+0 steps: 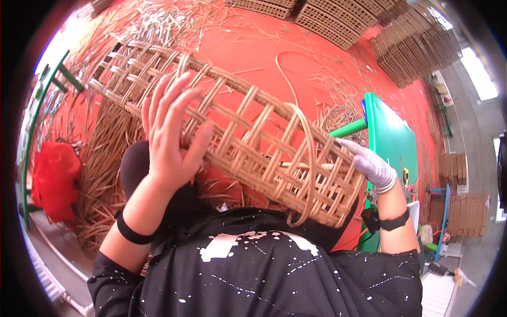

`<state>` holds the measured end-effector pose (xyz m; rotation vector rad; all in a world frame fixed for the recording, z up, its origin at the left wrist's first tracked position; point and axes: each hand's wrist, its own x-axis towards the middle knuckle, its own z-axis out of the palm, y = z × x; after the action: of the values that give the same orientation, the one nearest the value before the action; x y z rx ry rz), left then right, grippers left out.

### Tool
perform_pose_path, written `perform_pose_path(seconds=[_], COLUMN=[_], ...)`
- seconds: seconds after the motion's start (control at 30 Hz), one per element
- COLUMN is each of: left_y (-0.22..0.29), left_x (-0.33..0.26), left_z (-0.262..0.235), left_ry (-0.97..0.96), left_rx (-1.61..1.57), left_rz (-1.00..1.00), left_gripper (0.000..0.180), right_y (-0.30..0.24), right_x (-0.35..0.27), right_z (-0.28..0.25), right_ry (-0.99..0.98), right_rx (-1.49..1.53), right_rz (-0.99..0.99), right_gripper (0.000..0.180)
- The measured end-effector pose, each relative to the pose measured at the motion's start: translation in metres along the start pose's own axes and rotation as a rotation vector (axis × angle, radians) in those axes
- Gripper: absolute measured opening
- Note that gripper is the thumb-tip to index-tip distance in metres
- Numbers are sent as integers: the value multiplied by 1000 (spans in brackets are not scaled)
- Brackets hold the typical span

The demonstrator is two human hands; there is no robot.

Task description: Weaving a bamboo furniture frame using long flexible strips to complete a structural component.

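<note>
A long, open-weave wicker basket point(245, 145) lies slantwise across my lap, its far end at the upper left and its near end at the right. My left hand point(171, 129) is bare and pressed flat against its side, with the fingers stretched out and the thumb apart. In a pale glove, my right hand point(372, 166) grips the right end of the basket; its fingertips are partly hidden by the weave. A loose wicker strand point(308, 158) loops over the basket close to the right end and trails up over the red floor.
Cut strips point(108, 158) heap on the red floor point(237, 50) at the left. A green table point(391, 137) with small tools stands just beyond my right hand. Stacked woven panels point(414, 45) fill the far right. A red bag point(55, 179) hangs at the left.
</note>
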<state>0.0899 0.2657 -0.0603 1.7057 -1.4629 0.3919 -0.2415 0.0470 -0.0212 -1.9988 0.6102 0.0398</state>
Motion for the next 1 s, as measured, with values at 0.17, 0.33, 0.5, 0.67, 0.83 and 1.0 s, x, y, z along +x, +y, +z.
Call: perform_pose_path(seconds=[0.17, 0.33, 0.5, 0.67, 0.83, 1.0], left_y=[-28, -77, -114, -156, -153, -118], left_x=[39, 81, 115, 129, 112, 125], left_z=[30, 43, 50, 52, 55, 61], left_ry=[-2, -257, -462, -504, -434, -483], left_rx=[36, -284, -484, -406, -423, -315], left_rz=[56, -8, -194, -196, -212, -262], left_gripper=[48, 53, 55, 51, 48, 45], right_y=[-16, -31, -60, -76, -56, -18], right_x=[-6, -9, 12, 32, 34, 69], right_z=[37, 102, 149, 184, 138, 97], right_ry=[190, 297, 514, 385, -9, 200], right_rx=[387, 303, 357, 96, 330, 57], right_rz=[-7, -108, -211, -263, -230, -319], right_gripper=[51, 52, 51, 85, 79, 30])
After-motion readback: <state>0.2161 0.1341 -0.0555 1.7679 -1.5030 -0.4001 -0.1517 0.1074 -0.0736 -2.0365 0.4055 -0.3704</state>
